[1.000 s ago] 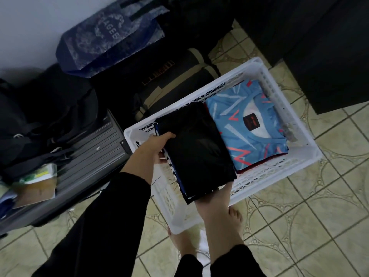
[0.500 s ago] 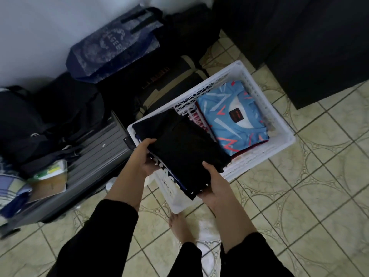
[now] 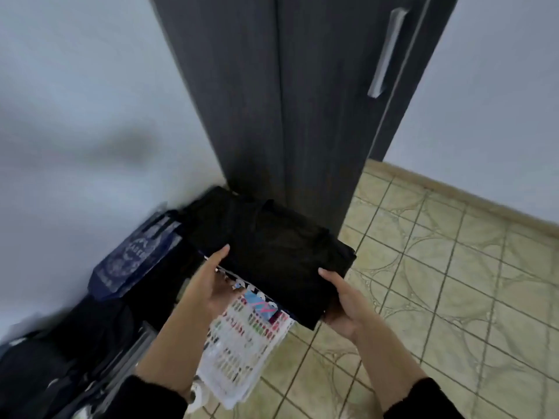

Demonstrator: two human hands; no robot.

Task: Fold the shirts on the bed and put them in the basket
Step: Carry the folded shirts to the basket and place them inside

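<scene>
Both hands hold the folded black shirt [image 3: 284, 261] up above the white basket [image 3: 242, 343], a flat, dark rectangle with neat edges. The left hand [image 3: 208, 285] supports its near left side, fingers under, thumb along the edge. The right hand [image 3: 344, 303] grips the near right corner, thumb on top. A patch of blue patterned shirt [image 3: 261, 305] peeks out in the basket below, on the tiled floor [image 3: 438, 267].
</scene>
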